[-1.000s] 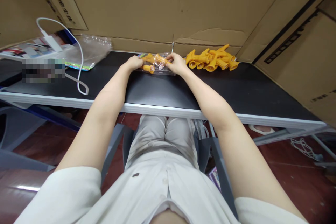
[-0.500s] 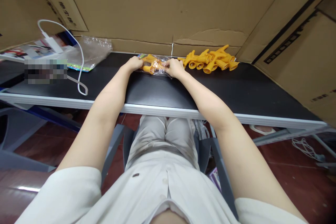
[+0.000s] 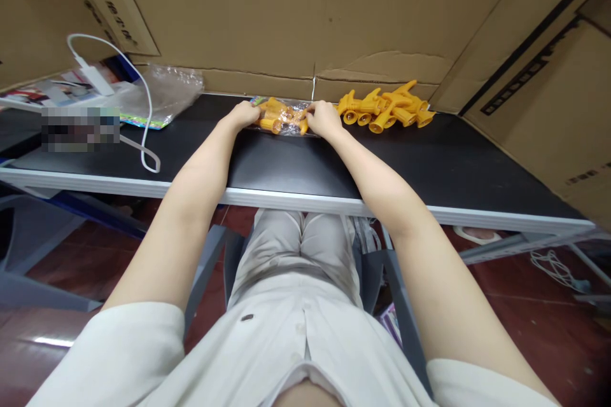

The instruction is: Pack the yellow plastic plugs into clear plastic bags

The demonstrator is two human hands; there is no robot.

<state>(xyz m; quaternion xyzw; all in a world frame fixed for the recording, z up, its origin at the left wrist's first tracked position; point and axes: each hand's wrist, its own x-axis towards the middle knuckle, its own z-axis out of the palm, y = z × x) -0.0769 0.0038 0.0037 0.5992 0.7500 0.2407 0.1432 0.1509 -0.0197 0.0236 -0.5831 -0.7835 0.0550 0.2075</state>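
A clear plastic bag (image 3: 289,129) lies on the black table top, with several yellow-orange plastic pieces (image 3: 271,125) inside. My left hand (image 3: 244,115) pinches the bag's left end, where a strip of coloured print shows. At the right end, my right hand (image 3: 324,119) has its fingers bent onto the bag's edge beside a yellow piece; its fingertips are partly hidden. Just right of that hand, a loose heap of similar yellow pieces (image 3: 382,108), with round hollow ends and branching tips, rests on the table.
On the left lie more clear bags (image 3: 165,95) with a coloured strip. Nearby are a white cable (image 3: 147,95) and a white plug-like block (image 3: 97,80). Cardboard walls (image 3: 267,13) enclose the table's back and right side. A metal edge (image 3: 296,201) runs along the front.
My right hand has shifted slightly right along the bag. The yellow piece at the bag's right end now shows more plainly. My left hand stays in place.
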